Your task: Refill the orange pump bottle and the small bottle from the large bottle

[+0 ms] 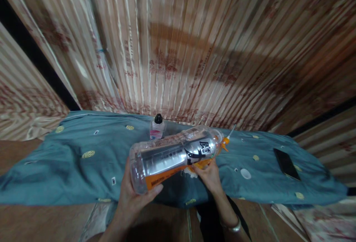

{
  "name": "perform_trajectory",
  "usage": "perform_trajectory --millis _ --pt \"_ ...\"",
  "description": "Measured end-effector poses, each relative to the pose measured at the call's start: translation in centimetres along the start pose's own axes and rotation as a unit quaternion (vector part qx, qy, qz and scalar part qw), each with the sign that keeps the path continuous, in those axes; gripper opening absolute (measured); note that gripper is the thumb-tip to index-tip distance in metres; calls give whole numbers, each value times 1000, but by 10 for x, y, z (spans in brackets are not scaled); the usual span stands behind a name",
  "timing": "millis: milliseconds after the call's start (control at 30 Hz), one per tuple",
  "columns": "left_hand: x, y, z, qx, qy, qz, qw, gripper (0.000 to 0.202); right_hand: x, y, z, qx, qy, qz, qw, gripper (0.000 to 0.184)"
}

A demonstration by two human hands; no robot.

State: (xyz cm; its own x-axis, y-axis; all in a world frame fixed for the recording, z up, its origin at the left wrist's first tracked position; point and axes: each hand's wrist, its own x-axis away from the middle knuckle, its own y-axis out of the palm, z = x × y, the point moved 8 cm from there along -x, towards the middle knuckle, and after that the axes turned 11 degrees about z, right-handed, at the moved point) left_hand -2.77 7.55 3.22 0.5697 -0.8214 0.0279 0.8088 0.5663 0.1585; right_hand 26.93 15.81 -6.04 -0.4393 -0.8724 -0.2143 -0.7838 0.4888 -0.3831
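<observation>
A large clear plastic bottle (172, 156) with a silver and orange label and dark characters lies tilted across both hands, its mouth end up and to the right. My left hand (133, 194) is wrapped round the base, thumb along the lower side. My right hand (210, 177) grips the bottle from below near its neck, on an orange area; the bottle hides part of its fingers. By those fingers is a small white thing (191, 172) too unclear to name. An orange fitting (225, 143) with a thin pale rod sticks out at the mouth.
A small clear bottle with a black cap (158, 123) stands behind the large one. To the right, a dark phone (286, 164) and a white round spot (246, 173) lie on the teal patterned cloth (91, 171). Beyond hangs a striped curtain (178, 68).
</observation>
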Motion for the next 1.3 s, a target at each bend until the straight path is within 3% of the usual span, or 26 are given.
perform_trajectory --millis 467,767,1033,1300 --pt "1 2 3 30 5 -2 1000 70 0 0 3 8 5 0 1000 68" --pt "-7 -1 -6 7 12 -15 1000 85 0 1 4 3 -2 -1 1000 70" --pt "-9 -4 -1 -10 76 -21 997 101 -1 5 12 -7 6 -14 1000 69" --pt "-12 -2 -8 -14 77 -53 996 98 -2 3 10 26 4 -10 1000 76"
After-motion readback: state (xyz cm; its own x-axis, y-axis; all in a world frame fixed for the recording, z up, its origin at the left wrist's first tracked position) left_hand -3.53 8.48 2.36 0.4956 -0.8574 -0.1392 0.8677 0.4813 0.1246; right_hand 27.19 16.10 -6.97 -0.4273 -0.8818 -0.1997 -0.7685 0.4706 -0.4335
